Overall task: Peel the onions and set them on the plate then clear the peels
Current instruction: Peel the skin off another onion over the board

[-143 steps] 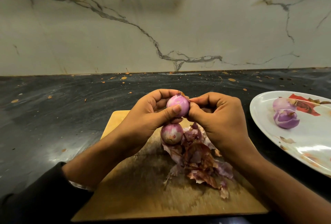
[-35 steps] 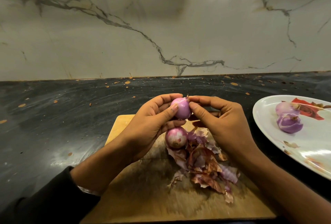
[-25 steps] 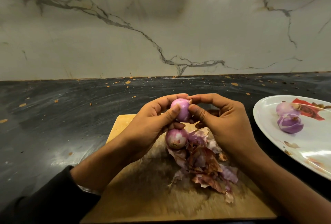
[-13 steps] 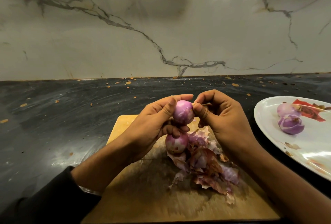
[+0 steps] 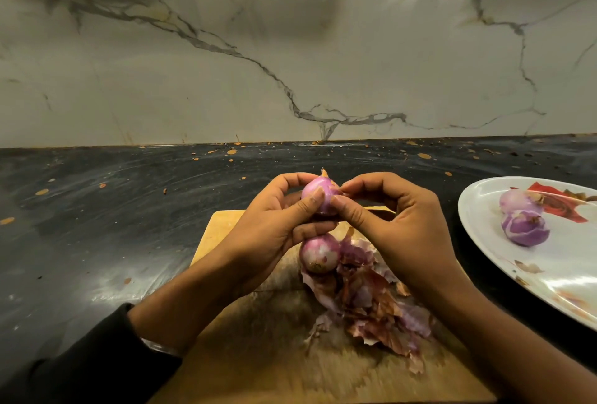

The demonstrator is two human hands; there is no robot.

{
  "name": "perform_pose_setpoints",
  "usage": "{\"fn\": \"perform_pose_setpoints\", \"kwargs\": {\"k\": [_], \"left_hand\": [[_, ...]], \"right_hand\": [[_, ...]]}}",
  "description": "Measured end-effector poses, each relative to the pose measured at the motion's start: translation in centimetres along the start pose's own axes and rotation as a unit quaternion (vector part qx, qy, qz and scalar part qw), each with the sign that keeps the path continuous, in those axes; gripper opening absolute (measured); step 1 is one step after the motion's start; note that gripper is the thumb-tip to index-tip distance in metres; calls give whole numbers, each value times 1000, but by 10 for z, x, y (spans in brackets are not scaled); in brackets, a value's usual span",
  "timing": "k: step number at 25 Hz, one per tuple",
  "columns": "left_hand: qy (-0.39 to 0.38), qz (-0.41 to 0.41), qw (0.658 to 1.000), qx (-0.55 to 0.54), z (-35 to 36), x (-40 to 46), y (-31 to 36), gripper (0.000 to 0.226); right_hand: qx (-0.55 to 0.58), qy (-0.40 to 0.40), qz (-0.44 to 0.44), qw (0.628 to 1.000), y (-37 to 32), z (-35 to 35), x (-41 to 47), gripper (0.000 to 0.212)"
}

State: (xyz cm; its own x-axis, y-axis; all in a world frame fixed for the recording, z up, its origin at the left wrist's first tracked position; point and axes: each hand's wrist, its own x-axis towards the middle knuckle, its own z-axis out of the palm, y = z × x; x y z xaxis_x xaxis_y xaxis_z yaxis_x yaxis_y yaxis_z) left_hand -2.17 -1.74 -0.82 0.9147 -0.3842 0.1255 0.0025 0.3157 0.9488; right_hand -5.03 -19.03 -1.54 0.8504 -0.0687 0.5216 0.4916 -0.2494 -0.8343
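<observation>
Onion in hand (image 5: 318,192): held above the far edge of the cutting board (image 5: 258,355), mostly bare and pink, with a dry tip of skin at its 12 o'clock.
Left hand (image 5: 274,226): fingers curled round the onion, thumb pressed across its front.
Right hand (image 5: 397,229): thumb and forefinger pinched together against the onion's 3 o'clock side, seemingly on a shred of skin; the shred itself is too small to make out.
Risk, slip: the bare flesh looks slick, so a hard tug could pop the onion out of the left hand onto the counter (image 5: 129,209).
Risk, tear: the dry tip may snap and leave a scrap behind.
Second onion (image 5: 318,253): on the board directly below the hands, touching the heap at its 3 o'clock, with skin still on its root end; a dropped onion could knock it rolling.
Peels (image 5: 371,300): loose heap at 5 o'clock from the hands; light enough to scatter off the board when swept.
Plate (image 5: 491,242): at 3 o'clock, apart from the board, holding two peeled onions (image 5: 525,226) plus a few flakes.
</observation>
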Motion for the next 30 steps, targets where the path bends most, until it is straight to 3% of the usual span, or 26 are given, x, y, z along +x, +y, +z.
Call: {"fn": "perform_pose_setpoints", "kwargs": {"k": [7,15,30], "left_hand": [[29,0,999,27,-1,0,-1,62],[17,19,996,81,-4,0,-2,57],[32,29,989,142,0,-2,-3,54]], "right_hand": [[-24,8,-32,999,2,0,-1,21],[-32,13,-38,999,2,-1,-2,16],[-165,51,-99,980,2,3,-4,4]]}}
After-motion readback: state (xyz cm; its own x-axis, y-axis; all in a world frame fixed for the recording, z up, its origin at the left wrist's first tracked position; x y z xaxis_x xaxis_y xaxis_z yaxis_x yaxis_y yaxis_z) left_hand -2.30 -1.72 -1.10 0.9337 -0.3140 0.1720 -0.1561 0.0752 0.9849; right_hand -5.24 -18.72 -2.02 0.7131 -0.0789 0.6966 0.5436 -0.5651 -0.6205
